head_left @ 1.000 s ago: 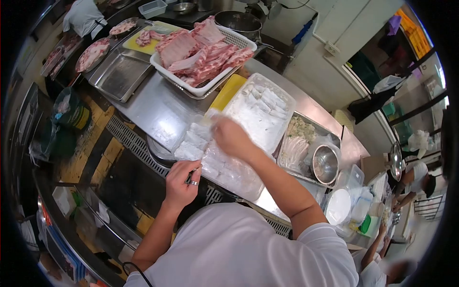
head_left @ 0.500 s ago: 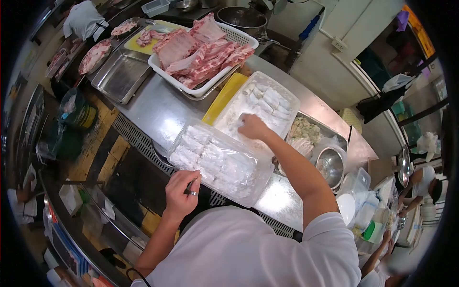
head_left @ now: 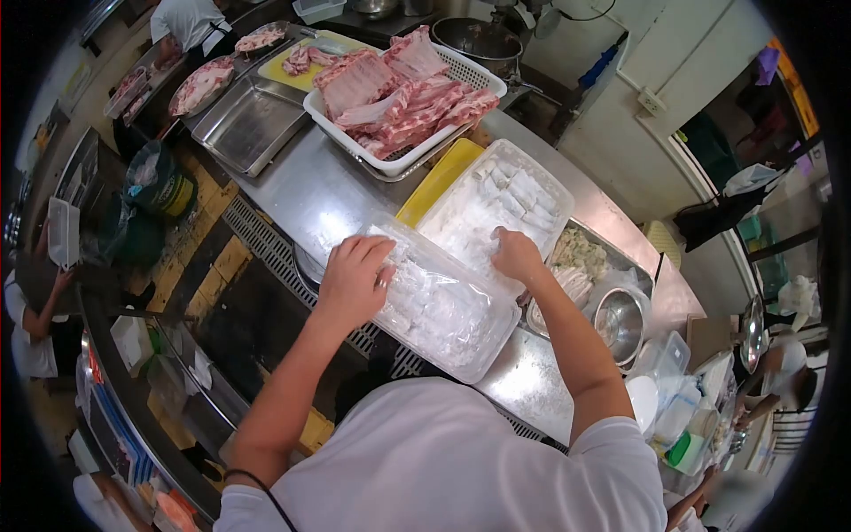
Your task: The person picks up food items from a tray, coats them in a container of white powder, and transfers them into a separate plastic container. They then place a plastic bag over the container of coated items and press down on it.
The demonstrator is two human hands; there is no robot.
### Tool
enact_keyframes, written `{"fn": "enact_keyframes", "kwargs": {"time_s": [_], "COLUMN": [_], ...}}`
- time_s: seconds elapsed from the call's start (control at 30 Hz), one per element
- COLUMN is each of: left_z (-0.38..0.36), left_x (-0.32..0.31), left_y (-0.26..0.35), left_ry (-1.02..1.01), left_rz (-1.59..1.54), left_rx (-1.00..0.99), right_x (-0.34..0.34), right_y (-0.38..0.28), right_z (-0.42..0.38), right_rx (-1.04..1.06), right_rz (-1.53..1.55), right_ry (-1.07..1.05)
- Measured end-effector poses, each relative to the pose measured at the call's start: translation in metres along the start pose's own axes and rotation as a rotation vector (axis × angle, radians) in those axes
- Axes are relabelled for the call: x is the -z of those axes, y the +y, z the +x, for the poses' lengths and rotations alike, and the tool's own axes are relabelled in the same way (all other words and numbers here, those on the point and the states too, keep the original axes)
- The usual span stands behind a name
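My left hand (head_left: pixel 355 279) is palm down over the left end of a clear plastic container (head_left: pixel 483 355). Its fingers are bent but apart, with the tips by the white floured pieces (head_left: pixel 424 293) packed in rows there; a ring is on one finger. My right hand (head_left: pixel 517 254) dips into a second plastic tub (head_left: pixel 561 191) with loose white flour (head_left: pixel 461 229). Those fingers are pinched together at the flour, and whatever is between them is hidden. Several flour-coated rolls (head_left: pixel 519 191) lie side by side at that tub's far end. Clear film partly covers the nearer container's contents.
Behind the tubs stands a white basket (head_left: pixel 390 167) of raw rib slabs (head_left: pixel 412 102), beside an empty metal tray (head_left: pixel 248 124). A yellow tray (head_left: pixel 443 177) lies under the flour tub. To the right are a metal bowl (head_left: pixel 618 319) and pale chopped food (head_left: pixel 576 253). Other people work around.
My left hand has moved up and right from the near container's edge to above its contents. My right hand has shifted right and slightly down within the flour tub. The view has shifted slightly.
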State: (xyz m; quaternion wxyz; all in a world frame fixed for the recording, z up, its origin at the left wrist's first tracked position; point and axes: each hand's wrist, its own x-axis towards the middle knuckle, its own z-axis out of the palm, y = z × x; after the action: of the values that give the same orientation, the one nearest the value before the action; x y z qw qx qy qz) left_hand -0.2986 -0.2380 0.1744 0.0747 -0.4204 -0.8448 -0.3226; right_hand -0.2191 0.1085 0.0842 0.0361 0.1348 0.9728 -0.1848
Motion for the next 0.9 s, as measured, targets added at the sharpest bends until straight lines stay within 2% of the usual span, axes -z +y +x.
{"fn": "enact_keyframes", "kwargs": {"time_s": [0.03, 0.13, 0.23, 0.33, 0.37, 0.47, 0.6, 0.63, 0.73, 0.8, 0.9], "left_z": [0.008, 0.020, 0.020, 0.014, 0.012, 0.003, -0.005, -0.007, -0.011, -0.016, -0.017], "left_x": [-0.007, -0.016, -0.013, -0.008, -0.007, -0.007, -0.009, -0.009, -0.004, -0.003, -0.002], "left_y": [-0.010, -0.026, -0.031, -0.030, -0.029, -0.029, -0.032, -0.033, -0.034, -0.035, -0.036], "left_ry": [-0.038, -0.146, -0.209, -0.225, -0.226, -0.177, -0.105, -0.102, -0.082, -0.067, -0.056], "left_rz": [0.059, 0.143, 0.149, 0.125, 0.116, 0.098, 0.117, 0.108, 0.065, 0.038, 0.023], "left_rx": [-0.028, -0.084, -0.091, -0.071, -0.062, -0.073, -0.114, -0.113, -0.105, -0.098, -0.112], "right_x": [-0.002, -0.007, -0.010, 0.019, 0.036, 0.055, 0.051, 0.041, 0.031, 0.033, 0.029], "right_y": [0.001, -0.001, 0.007, -0.008, -0.031, -0.086, -0.167, -0.172, -0.174, -0.169, -0.168], "right_z": [-0.001, 0.003, 0.008, -0.004, -0.009, -0.012, -0.010, -0.006, -0.018, -0.028, -0.030], "right_rx": [0.056, 0.117, 0.080, -0.041, -0.154, -0.036, 0.234, 0.285, 0.287, 0.257, 0.345], "right_rz": [0.013, 0.052, 0.036, 0.290, 0.359, 0.764, 0.651, 0.534, 0.329, 0.208, 0.047], "right_ry": [0.057, 0.046, 0.036, 0.185, 0.241, 0.318, 0.297, 0.245, 0.262, 0.201, 0.202]}}
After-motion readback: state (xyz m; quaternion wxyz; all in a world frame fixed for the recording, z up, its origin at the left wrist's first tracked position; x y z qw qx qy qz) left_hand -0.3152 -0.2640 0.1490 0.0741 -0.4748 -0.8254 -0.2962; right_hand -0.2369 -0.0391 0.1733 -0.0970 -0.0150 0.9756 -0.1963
